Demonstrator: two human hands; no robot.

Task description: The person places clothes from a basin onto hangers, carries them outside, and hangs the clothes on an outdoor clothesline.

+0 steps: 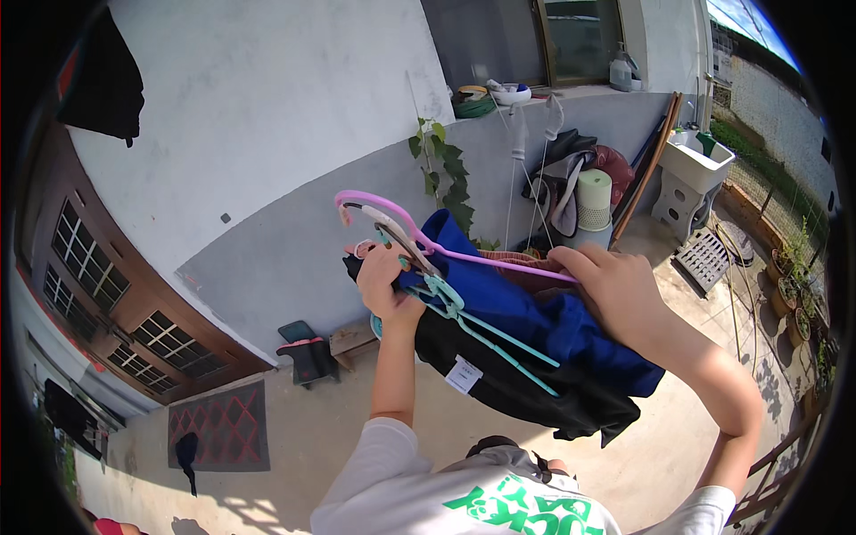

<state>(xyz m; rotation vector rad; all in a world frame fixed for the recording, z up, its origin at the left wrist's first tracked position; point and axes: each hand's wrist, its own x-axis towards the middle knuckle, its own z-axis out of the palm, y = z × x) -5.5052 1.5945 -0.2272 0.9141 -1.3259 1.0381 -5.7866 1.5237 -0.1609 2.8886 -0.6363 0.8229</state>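
My left hand (388, 284) is closed around gathered clothes and hangers. A pink hanger (461, 256) slants across the top of the bundle, its hook up at the left. At its far end my right hand (615, 291) grips the hanger arm together with reddish-brown cloth (511, 262). A bright blue garment (495, 294) hangs between my hands. Beneath it lies a black garment (521, 388) with a white label (463, 374) bearing print. Turquoise hangers (495, 341) stick out over the black cloth. My left fingers are partly hidden by the hooks.
Ahead is a grey-and-white wall (287, 247) with a climbing plant (445, 167). A low wooden stool (353, 340) and dark boots (306, 354) stand by it. At right are a utility sink (699, 157) and a plastic grate (702, 261). A doormat (227, 428) lies at left.
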